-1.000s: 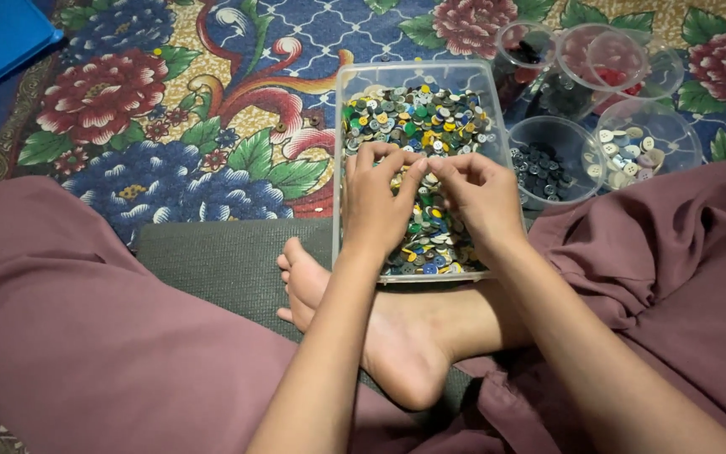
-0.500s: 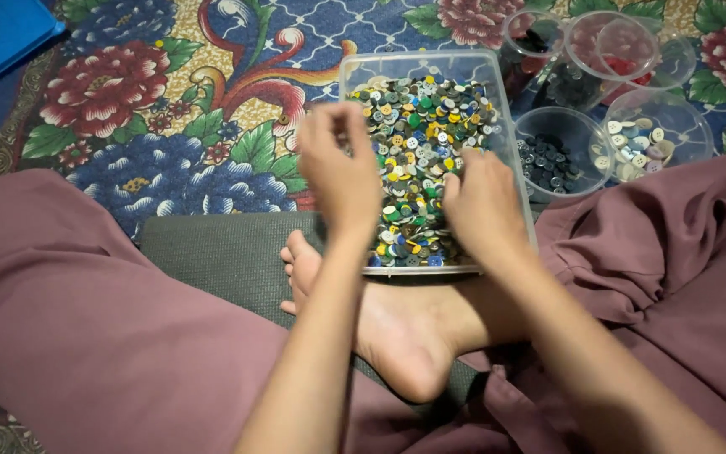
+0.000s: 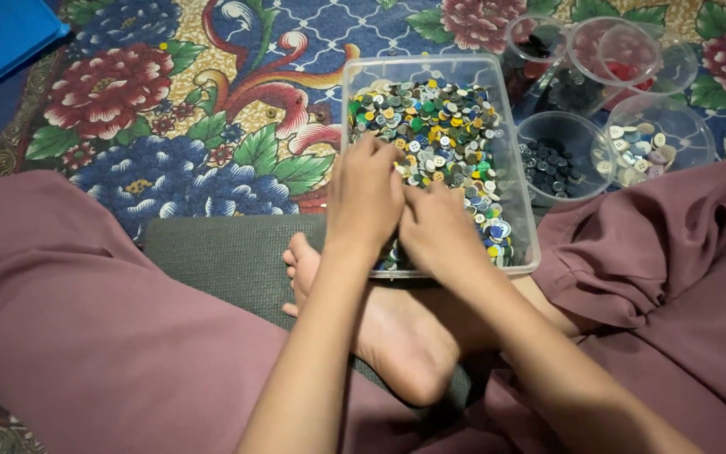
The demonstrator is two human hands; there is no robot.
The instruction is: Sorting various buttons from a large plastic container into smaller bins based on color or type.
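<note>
Sitting cross-legged on the floral rug, the person has both hands down in the near end of the clear rectangular tub of mixed buttons, whose long axis runs straight away from them. The left hand and right hand lie side by side, touching, fingers curled into the pile; whether either pinches a button I cannot tell. The small round cups stand beyond the tub's right side, nearer the right hand.

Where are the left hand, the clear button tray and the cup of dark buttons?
left hand (image 3: 366,195): head view, back of the hand.
clear button tray (image 3: 420,65): head view, far rim.
cup of dark buttons (image 3: 558,157): head view, buttons inside.
</note>
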